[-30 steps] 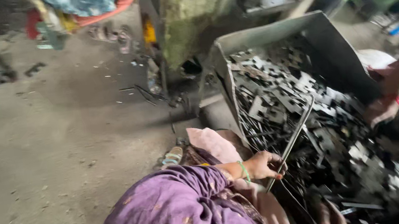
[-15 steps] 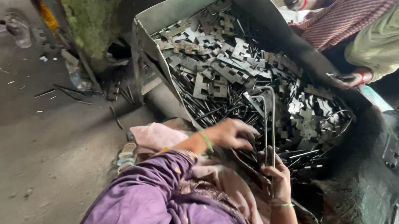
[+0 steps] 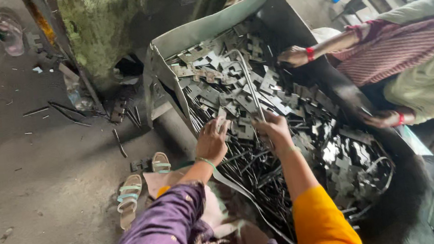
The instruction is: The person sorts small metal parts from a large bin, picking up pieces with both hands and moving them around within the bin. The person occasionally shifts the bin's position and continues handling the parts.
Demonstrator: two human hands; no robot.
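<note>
A grey sheet-metal bin (image 3: 202, 31) holds a heap of flat stamped metal pieces (image 3: 222, 70). My left hand (image 3: 213, 139) rests on the pieces at the bin's near left wall, fingers spread over them. Close beside it, my right hand (image 3: 274, 129) grips the lower end of a thin bent metal rod (image 3: 247, 78), which runs up over the heap and curves at its far end. My sleeves are purple and orange.
Another person sits at the right, one hand (image 3: 293, 56) on the bin's far rim and the other hand (image 3: 383, 119) at its right side. A green machine (image 3: 95, 32) stands behind the bin. Two sandals (image 3: 131, 198) and metal scraps lie on the concrete floor.
The view has swung left and closer. The rod has passed from my left hand to my right, and my left hand now lies on the pieces. The other person's hand has reached the far rim.
</note>
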